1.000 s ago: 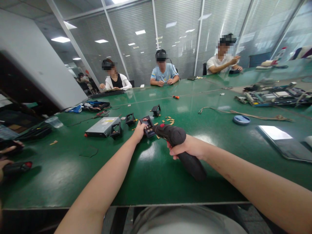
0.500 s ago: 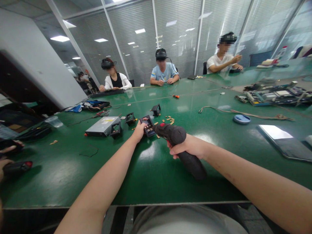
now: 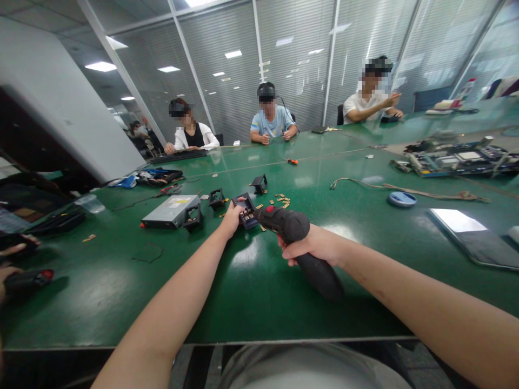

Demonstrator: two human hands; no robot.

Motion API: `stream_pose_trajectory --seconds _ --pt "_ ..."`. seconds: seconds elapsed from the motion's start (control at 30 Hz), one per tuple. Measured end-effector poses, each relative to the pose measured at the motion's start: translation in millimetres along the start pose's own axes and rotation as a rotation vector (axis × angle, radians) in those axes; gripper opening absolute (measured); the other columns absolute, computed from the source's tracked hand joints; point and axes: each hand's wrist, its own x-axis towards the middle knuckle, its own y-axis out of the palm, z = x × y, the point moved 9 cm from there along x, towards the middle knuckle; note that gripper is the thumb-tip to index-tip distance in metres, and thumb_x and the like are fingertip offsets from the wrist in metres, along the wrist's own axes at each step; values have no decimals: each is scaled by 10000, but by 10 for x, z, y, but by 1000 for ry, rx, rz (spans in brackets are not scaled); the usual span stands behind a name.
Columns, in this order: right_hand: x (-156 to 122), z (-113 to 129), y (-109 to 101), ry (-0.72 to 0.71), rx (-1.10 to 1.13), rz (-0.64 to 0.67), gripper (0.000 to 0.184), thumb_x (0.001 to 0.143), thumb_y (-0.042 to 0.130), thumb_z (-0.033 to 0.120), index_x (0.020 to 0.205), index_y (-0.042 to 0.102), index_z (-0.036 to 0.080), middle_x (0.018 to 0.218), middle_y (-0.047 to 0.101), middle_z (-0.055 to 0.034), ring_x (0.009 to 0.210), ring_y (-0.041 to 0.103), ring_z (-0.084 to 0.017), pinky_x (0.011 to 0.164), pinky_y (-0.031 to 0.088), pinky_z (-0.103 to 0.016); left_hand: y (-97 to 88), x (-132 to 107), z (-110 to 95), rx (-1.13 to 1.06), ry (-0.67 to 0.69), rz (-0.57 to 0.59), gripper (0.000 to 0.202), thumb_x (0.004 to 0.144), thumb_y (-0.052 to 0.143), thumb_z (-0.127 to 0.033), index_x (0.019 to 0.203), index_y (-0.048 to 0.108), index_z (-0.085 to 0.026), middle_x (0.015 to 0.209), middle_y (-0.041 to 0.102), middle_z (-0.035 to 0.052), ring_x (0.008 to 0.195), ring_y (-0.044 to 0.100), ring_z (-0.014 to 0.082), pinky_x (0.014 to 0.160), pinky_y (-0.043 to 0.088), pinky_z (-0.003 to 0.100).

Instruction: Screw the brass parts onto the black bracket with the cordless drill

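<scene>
My left hand is closed around the near-left side of a small black plastic housing with brass-coloured pieces inside. My right hand grips a black cordless screwdriver by its handle; its nose points left at the housing's right side. Whether the tip touches the housing I cannot tell. Just beyond lie several small brass plates on the green table. Similar black brackets stand around: one behind the housing, another to its left, and a third nearer me.
Left of the brackets lies a silver disc drive. On the right are a blue round lid, a tablet-like slab, a cable and circuit boards. Several people sit across the table; another person's hand holds a dark tool at left.
Both my hands, the housing and the screwdriver stay in nearly the same place. The view shifts very slightly.
</scene>
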Motion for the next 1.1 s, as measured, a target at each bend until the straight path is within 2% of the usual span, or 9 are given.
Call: stream_pose_trajectory --seconds 0.33,0.7,1.1 --pt "0 -28 -1 17 15 -12 288 534 793 143 748 601 160 669 626 20 545 623 -147 544 466 -269 -17 30 36 -4 4 -2 531 628 619 -271 1157 574 -256 895 676 22 760 682 218 670 552 331" --pt "0 -14 12 15 16 -10 283 531 789 147 737 595 158 675 616 22 543 621 -143 542 461 -272 43 -121 -116 13 -13 -27 532 622 597 -263 1153 569 -244 906 648 20 692 622 186 606 509 300" --pt "20 -27 7 14 -5 0 278 542 780 153 754 600 152 649 616 27 545 624 -143 544 465 -263 34 -109 -111 30 -2 -26 544 625 581 -255 1168 564 -231 876 642 11 675 620 174 591 509 282"
